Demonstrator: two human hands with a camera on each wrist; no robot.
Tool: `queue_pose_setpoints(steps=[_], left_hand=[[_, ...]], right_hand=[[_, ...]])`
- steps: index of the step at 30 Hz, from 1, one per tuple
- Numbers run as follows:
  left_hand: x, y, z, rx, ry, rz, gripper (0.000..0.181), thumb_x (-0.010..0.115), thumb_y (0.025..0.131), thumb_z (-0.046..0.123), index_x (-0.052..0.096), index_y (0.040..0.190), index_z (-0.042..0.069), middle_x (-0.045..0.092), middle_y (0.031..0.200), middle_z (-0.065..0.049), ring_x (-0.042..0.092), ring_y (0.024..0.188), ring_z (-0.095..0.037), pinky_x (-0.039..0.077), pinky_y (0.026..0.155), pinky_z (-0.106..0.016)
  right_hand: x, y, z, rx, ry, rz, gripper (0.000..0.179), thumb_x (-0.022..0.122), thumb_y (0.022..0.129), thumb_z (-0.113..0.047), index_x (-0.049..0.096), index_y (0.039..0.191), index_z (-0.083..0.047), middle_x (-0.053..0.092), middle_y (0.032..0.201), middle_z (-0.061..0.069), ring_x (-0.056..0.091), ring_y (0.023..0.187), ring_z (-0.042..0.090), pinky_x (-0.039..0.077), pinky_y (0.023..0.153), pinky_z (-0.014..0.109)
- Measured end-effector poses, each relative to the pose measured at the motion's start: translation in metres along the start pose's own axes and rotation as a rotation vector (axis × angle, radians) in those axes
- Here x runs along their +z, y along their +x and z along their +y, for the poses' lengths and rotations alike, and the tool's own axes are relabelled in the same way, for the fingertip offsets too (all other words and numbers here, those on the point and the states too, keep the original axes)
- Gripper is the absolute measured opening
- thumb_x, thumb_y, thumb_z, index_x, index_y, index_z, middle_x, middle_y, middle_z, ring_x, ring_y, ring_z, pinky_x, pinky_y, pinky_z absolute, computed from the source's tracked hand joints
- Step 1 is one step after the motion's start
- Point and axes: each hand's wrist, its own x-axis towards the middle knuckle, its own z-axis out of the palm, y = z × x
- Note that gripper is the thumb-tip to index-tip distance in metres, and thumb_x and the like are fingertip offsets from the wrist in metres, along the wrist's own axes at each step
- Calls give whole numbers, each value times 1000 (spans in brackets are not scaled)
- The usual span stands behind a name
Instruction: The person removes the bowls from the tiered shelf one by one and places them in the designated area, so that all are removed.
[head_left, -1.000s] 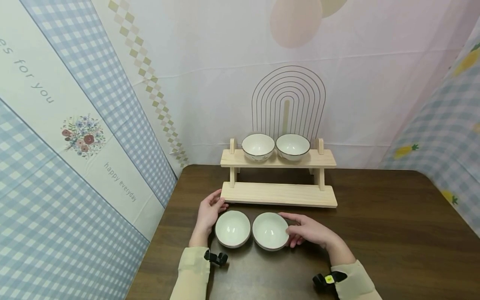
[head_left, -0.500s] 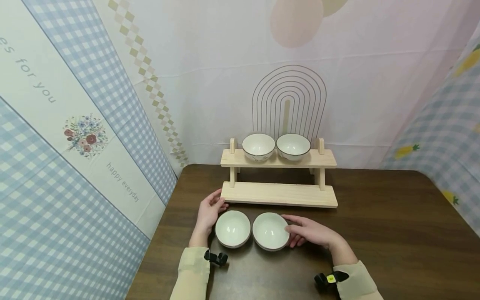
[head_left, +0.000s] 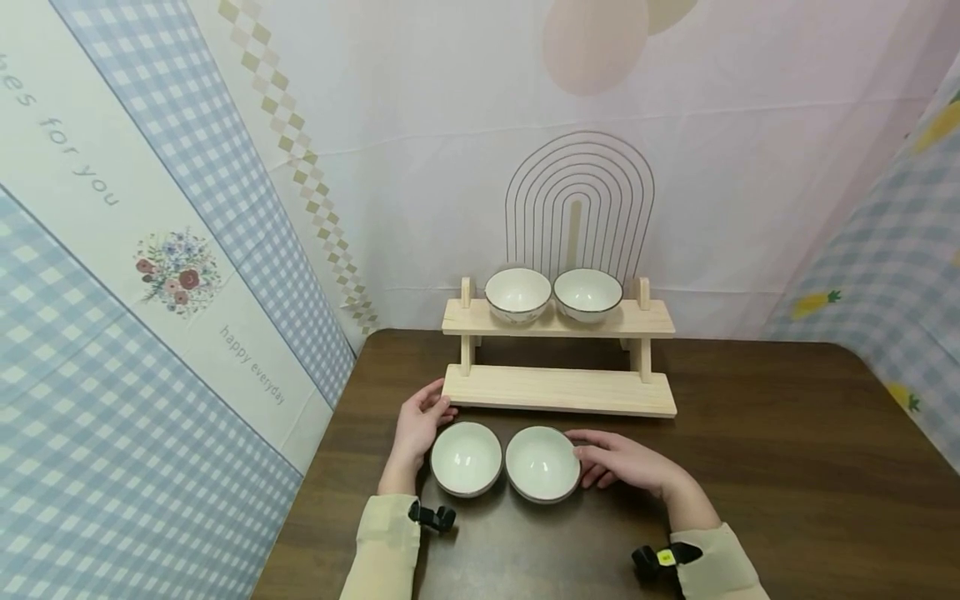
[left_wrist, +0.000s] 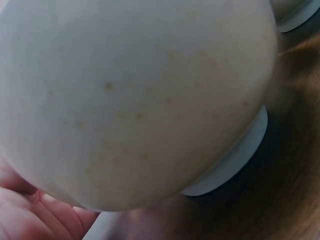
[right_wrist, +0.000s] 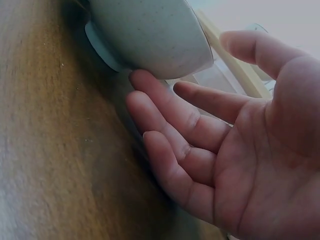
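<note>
Two pale bowls with dark rims stand upright side by side on the table before the rack, a left bowl (head_left: 467, 459) and a right bowl (head_left: 543, 464). My left hand (head_left: 418, 427) holds the front left corner of the wooden two-tier rack (head_left: 558, 389), thumb at the board's corner. In the left wrist view, the left bowl (left_wrist: 140, 100) hides much of that hand. My right hand (head_left: 626, 461) is beside the right bowl, fingers loosely bent and thumb apart. The right wrist view shows its fingertips (right_wrist: 142, 80) at the right bowl's (right_wrist: 150, 35) lower side, not wrapped round it.
On the rack's upper board stand two more bowls, one at left (head_left: 518, 295) and one at right (head_left: 588, 294). A patterned cloth (head_left: 420, 167) hangs behind the brown table (head_left: 765, 467), with checked cloth (head_left: 150, 433) along the left.
My right hand's fingers have eased slightly away from the right bowl, and its wrist has shifted a little to the right. My left hand and the bowls have stayed in place.
</note>
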Motion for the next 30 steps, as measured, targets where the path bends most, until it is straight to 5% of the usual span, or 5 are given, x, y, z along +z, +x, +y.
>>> queue_pose_setpoints(steps=[21, 30], left_hand=[[6, 2, -3, 1, -5, 4, 41, 64, 107, 2, 60, 148, -2, 71, 113, -24, 73, 86, -20, 63, 82, -33], [-2, 10, 12, 8, 112, 15, 42, 62, 110, 11, 59, 149, -3, 64, 138, -26, 70, 110, -33, 61, 92, -40]], right_hand=[[-10, 0, 3, -13, 7, -2, 61, 54, 112, -34, 44, 160, 2, 73, 103, 11, 72, 101, 34, 59, 84, 43], [-22, 2, -11, -23, -21, 99, 55, 56, 113, -31, 48, 158, 0, 73, 115, 12, 71, 106, 32, 59, 87, 43]])
